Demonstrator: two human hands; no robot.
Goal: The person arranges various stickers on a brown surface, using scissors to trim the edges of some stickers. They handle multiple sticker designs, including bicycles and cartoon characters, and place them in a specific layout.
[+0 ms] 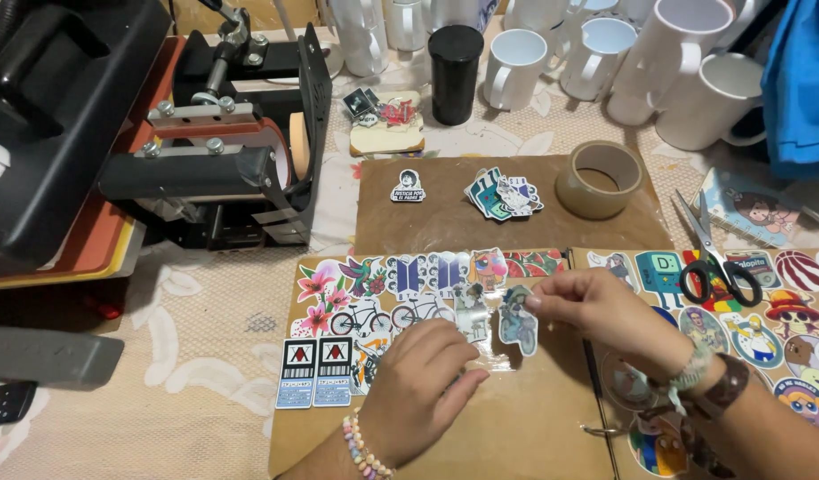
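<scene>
My right hand (596, 311) pinches the top of a small die-cut sticker (518, 322) of a figure on a bicycle, held just above the brown album page (507, 427). Palm down on that page, my left hand (423, 387) has its fingers closed over a strip of clear film (494, 357) beside the sticker. Rows of stickers cover the page's upper left: flowers (319, 293), bicycles (365, 318), and two blue cards (316, 373). The right-hand page (787, 329) is also filled with cartoon stickers.
A mug heat press (223, 142) stands at the left. A brown board (445, 213) holds a sticker pile (503, 196) and a tape roll (599, 178). Black-handled scissors (716, 258) lie at the right. White mugs (676, 62) and a black mug (454, 71) stand behind.
</scene>
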